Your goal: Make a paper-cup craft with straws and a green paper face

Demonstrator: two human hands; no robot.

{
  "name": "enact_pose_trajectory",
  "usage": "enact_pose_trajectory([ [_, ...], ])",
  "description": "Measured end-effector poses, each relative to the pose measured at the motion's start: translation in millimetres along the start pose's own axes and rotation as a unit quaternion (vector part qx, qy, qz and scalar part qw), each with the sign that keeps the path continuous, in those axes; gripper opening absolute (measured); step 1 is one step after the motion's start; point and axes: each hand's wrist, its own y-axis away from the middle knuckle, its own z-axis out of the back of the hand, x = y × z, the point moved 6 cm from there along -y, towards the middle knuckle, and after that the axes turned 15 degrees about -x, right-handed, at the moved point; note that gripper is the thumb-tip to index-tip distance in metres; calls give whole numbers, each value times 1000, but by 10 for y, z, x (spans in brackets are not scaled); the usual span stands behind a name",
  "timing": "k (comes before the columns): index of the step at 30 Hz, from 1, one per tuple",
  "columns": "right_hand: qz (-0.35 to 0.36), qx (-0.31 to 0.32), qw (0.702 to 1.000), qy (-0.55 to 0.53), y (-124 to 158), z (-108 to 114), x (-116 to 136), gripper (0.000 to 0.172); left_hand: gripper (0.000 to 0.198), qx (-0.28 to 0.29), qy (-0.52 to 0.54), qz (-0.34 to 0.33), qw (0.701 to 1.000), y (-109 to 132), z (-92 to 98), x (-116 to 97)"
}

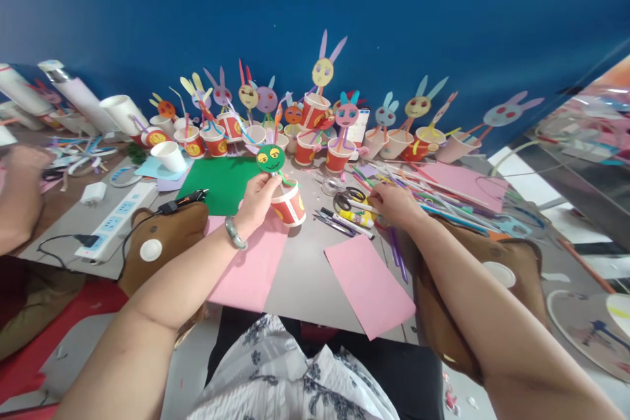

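Note:
My left hand [260,195] is closed in a pinch just below a green round paper face [270,159] with yellow eyes. That face rises from a red and white paper cup [289,205], which the hand holds up over the pink paper. On the right, my right hand [392,202] reaches into the craft supplies with its fingers curled down; what they grip, if anything, is hidden. Close to it are black-handled scissors [350,197], a yellow glue tube [356,218] and several pens [339,223]. Purple balloon-like strips [398,254] lie just below that hand.
Paper cups with rabbit-like faces [322,72] line the blue wall. Pink sheets [369,285] and a green sheet [216,184] lie on the table. A power strip [117,222], brown cushions [165,239] and a pile of coloured strips [457,200] flank the work area. Another person's arm [18,193] shows at far left.

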Motion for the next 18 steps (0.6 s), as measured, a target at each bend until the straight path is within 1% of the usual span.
enact_pose_trajectory([
  [5,13,-40,999,10,6,88,49,21,28,-16,-60,-145,987,-56,49,-207],
  [8,19,-59,998,11,10,120,75,18,28,-15,-103,-197,975,-62,34,-257],
  [10,24,-67,997,8,12,125,92,15,28,-5,-129,-211,969,-73,11,-240],
  [13,29,-78,997,-1,15,131,111,15,27,8,-133,-205,970,-109,-10,-178],
  [18,36,-96,994,-26,34,179,136,16,29,-25,-109,-185,976,-167,-10,-117],
])
